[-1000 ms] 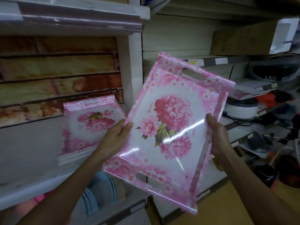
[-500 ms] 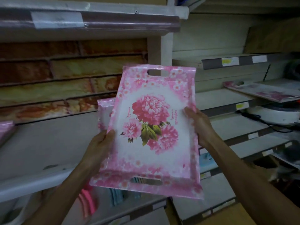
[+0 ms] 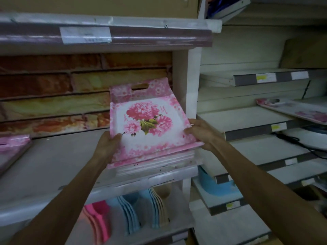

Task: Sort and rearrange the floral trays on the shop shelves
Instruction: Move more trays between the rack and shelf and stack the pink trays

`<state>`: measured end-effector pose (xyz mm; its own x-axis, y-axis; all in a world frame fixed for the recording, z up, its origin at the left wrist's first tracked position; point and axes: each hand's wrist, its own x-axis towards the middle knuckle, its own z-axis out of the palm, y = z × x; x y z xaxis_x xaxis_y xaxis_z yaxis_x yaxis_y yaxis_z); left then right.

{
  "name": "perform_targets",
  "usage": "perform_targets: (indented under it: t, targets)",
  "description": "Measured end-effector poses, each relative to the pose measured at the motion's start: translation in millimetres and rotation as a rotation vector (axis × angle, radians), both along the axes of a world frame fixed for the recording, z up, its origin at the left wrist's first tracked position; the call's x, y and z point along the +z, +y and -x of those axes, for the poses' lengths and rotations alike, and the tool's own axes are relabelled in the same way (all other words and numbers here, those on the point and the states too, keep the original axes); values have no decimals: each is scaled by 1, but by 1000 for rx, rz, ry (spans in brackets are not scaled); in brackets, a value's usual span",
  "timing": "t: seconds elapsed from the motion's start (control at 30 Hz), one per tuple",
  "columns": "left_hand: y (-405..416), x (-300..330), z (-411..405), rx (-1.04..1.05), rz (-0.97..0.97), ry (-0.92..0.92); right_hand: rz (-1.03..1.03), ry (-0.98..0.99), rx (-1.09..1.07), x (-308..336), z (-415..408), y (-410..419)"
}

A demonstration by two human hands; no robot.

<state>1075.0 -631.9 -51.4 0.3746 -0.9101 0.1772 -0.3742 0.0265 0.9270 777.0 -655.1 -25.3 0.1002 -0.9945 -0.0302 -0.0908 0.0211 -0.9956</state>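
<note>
We hold a pink floral tray [image 3: 146,124] by its two long sides, the left hand [image 3: 108,144] with fingers curled round the left rim, the right hand [image 3: 200,133] gripping the right rim. The tray tilts back, handle slot up, its lower edge on a stack of trays [image 3: 159,161] at the right end of the shelf [image 3: 53,165]. Another pink tray [image 3: 12,147] lies at the shelf's far left, and one more [image 3: 297,110] sits on the right-hand shelves.

The pink floral plastic tray [image 3: 148,124] with a handle slot lies tilted on a stack of similar trays [image 3: 159,160] at frame centre.
</note>
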Motion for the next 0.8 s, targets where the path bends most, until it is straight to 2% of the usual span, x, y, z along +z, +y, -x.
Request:
perform_targets:
  t: [0.3, 0.67, 0.8]
  targets:
    - [-32, -21, -8, 82, -106, -248, -51, 174, -47, -29, -16, -41]
    - [-55, -53, -14, 66, -193, -400, -75, 220, -18, -59, -15, -55]
    - [-61, -62, -15, 66, -219, -441, -48, 291, -17, -70, -13, -64]
